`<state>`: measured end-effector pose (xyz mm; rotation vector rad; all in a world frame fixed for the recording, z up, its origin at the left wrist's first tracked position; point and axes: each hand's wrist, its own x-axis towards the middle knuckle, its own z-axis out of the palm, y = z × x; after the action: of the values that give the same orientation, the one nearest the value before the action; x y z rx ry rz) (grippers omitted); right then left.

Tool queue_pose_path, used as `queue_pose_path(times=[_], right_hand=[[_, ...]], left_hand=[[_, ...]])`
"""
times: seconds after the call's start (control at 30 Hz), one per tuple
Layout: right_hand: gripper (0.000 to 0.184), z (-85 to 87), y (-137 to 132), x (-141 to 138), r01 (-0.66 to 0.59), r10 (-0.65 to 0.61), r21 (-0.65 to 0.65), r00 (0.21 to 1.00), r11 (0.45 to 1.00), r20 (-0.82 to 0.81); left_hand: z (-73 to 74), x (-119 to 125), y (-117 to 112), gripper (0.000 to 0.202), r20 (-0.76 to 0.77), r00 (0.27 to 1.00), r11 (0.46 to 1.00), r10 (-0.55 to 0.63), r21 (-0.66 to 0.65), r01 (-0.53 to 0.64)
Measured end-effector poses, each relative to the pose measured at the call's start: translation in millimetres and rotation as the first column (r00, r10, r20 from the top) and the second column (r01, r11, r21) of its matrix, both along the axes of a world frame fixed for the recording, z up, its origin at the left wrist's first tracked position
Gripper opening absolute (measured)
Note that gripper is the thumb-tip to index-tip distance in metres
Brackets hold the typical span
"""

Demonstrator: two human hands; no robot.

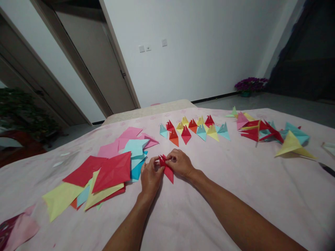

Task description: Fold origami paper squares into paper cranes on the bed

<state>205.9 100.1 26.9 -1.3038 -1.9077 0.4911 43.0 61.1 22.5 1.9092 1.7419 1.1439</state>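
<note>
A red folded paper piece [167,169] lies on the pink sheet [209,195] between my two hands. My left hand [150,176] pinches its left side with the fingers closed. From the right, my right hand [180,162] grips the upper part, fingers curled over it. Just left of my hands lies a loose pile of flat coloured paper squares [112,167] in red, pink, blue and yellow. A row of several small folded paper shapes [195,129] sits beyond my hands.
A second heap of folded paper shapes [272,134] lies at the far right. A closed door [104,62] and a white wall stand behind the bed. Purple flowers [250,84] sit on the floor at the back right, and a plant [21,115] at the left.
</note>
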Motion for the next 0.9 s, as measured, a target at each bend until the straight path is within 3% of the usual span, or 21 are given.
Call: queue_pose_path(times=[0.17, 0.33, 0.5, 0.63, 0.9], right_hand=[[0.012, -0.5, -2, 0, -0.052, 0.047, 0.022, 0.979, 0.998, 0.197], [0.018, 3.2, -4, 3, -0.071, 0.059, 0.029, 0.951, 0.997, 0.302], [0.037, 1.0, -2, 6, -0.079, 0.074, 0.008, 0.96, 0.997, 0.27], [0.045, -1.8, -1, 7, -0.075, 0.072, 0.006, 0.976, 0.997, 0.204], [0.018, 0.9, -1, 0, -0.056, 0.059, 0.046, 0.996, 0.997, -0.062]], left_hand=[[3.7, 1, -1, 0.028, -0.088, 0.996, 1.0, 0.014, -0.012, -0.015], [-3.0, -1, 0, 0.04, -0.185, 0.982, 0.999, -0.041, 0.014, 0.044], [-9.5, -6, 4, 0.06, -0.335, 0.926, 0.984, -0.174, -0.081, 0.156], [-8.4, -9, 8, 0.066, -0.423, 0.885, 0.98, -0.193, -0.125, 0.154], [-10.4, -7, 8, 0.065, -0.459, 0.87, 0.983, -0.18, -0.121, 0.139]])
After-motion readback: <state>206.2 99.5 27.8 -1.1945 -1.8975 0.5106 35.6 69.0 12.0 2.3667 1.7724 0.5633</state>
